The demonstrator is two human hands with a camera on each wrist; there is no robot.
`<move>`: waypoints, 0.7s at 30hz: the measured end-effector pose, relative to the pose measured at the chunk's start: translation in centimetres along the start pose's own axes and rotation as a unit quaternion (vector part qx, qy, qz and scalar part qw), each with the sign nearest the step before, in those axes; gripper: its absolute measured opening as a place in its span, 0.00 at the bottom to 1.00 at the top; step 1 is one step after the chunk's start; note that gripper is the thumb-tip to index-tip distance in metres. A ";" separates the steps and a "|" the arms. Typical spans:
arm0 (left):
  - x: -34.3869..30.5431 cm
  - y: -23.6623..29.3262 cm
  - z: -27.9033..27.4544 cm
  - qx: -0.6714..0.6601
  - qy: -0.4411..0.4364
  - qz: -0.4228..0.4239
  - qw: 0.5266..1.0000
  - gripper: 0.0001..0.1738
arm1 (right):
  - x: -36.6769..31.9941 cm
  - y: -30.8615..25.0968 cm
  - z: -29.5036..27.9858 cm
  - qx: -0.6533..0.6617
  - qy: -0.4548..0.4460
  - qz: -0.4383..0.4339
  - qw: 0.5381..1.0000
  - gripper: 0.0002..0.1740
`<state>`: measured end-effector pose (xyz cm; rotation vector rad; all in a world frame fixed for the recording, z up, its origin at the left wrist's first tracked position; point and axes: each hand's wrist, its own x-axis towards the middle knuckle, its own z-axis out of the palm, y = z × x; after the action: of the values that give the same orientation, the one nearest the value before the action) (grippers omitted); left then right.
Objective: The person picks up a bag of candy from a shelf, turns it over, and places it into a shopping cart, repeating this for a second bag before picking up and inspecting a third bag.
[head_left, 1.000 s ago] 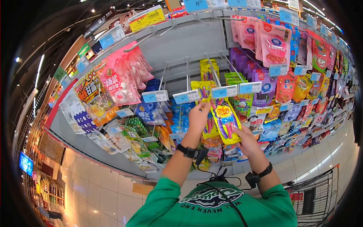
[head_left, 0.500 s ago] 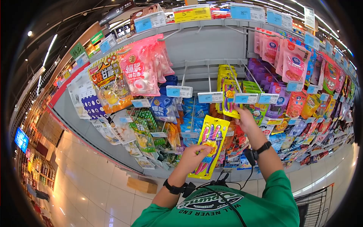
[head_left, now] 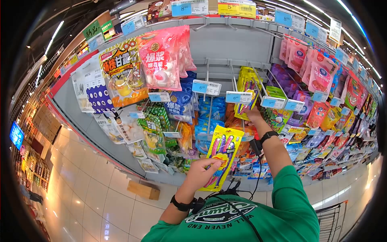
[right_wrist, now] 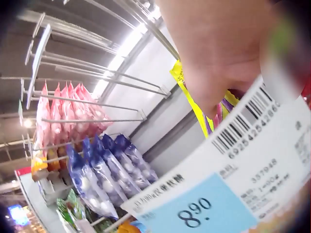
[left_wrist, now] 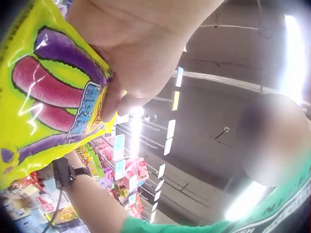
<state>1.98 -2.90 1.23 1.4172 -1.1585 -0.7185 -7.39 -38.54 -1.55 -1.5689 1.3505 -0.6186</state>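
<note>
My left hand (head_left: 201, 174) grips a yellow gummy candy bag (head_left: 223, 151) by its side, low in front of the shelf. In the left wrist view this bag (left_wrist: 51, 92) shows purple and pink worm-shaped candies, with the fingers over its edge. My right hand (head_left: 254, 116) reaches up to the rack and pinches the lower part of another yellow candy bag (head_left: 243, 112) at the hanging row. In the right wrist view a price tag (right_wrist: 209, 194) partly hides those fingers and that yellow bag (right_wrist: 194, 104).
Metal hooks with price tags (head_left: 238, 97) stick out around the right hand. Pink marshmallow bags (head_left: 161, 60) hang to the left, blue bags (head_left: 179, 105) below them, purple bags (head_left: 298, 97) to the right. A cart (head_left: 332, 220) stands at lower right, a cardboard box (head_left: 143, 189) on the floor.
One second ago both hands were at the front yellow bag near the hooks. The left hand has brought it lower, and the right hand has moved up to another yellow bag. The view has shifted.
</note>
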 end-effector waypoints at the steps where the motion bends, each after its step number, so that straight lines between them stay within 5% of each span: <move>1: -0.2 0.5 0.0 0.000 -0.002 0.000 1.000 0.15 | -0.2 0.1 -0.1 -0.044 -0.013 -0.008 0.999 0.40; 9: -0.8 2.1 -0.5 -0.057 -0.068 -0.057 0.994 0.13 | 1.1 2.5 0.6 -0.185 0.011 -0.019 0.983 0.43; 10: -0.6 1.7 -0.6 -0.055 -0.069 -0.057 0.994 0.13 | 0.3 2.6 0.7 -0.248 0.069 -0.051 0.965 0.46; 12: -0.3 0.4 -0.7 0.021 -0.019 0.128 0.991 0.11 | -1.5 2.2 0.3 -0.307 0.129 -0.079 0.940 0.48; 14: -0.6 0.8 -1.0 0.000 -0.026 0.080 0.996 0.10 | -4.2 1.5 -0.6 -0.383 0.064 -0.126 0.913 0.46; 16: -0.7 0.9 -1.5 -0.020 -0.033 0.035 0.999 0.09 | -7.5 1.8 -0.9 -0.385 0.105 -0.181 0.899 0.41; 18: -0.5 0.9 -1.7 0.026 -0.022 0.079 0.996 0.07 | -11.2 1.4 -2.1 -0.248 0.023 -0.326 0.912 0.31; 19: -0.3 1.0 -1.7 0.024 -0.030 0.082 0.996 0.07 | -13.6 0.7 -2.7 -0.249 0.030 -0.321 0.913 0.31; 21: -0.1 1.3 -1.4 0.023 -0.044 0.088 0.995 0.07 | -18.6 -0.8 -3.3 0.103 -0.135 -0.280 0.945 0.24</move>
<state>2.88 -2.19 2.74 1.3124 -1.3591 -0.6376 -14.78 -22.10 4.19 -1.7903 0.6057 -0.8179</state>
